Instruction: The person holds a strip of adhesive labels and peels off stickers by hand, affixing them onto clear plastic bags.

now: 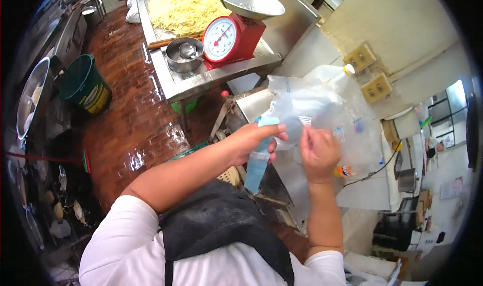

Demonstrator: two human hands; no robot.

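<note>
My left hand [259, 141] is closed around a light blue plastic strip or bag [257, 170], which hangs down below the fingers. Just to the right, my right hand [320, 148] is pinched at the fingertips on a small white piece [305, 120]; what exactly it is cannot be made out. Behind both hands lie clear plastic bags [307, 105] on a pale surface, beside a white jug [349, 70] with a yellow cap. A bottle with an orange label [344, 171] shows by my right wrist.
A metal table [216, 77] ahead holds a red scale [246, 37] with a metal pan, a steel bowl [177, 65] with a ladle, and a heap of yellow shreds [183, 7]. A dark green bucket [86, 87] stands on the wet brick floor at left.
</note>
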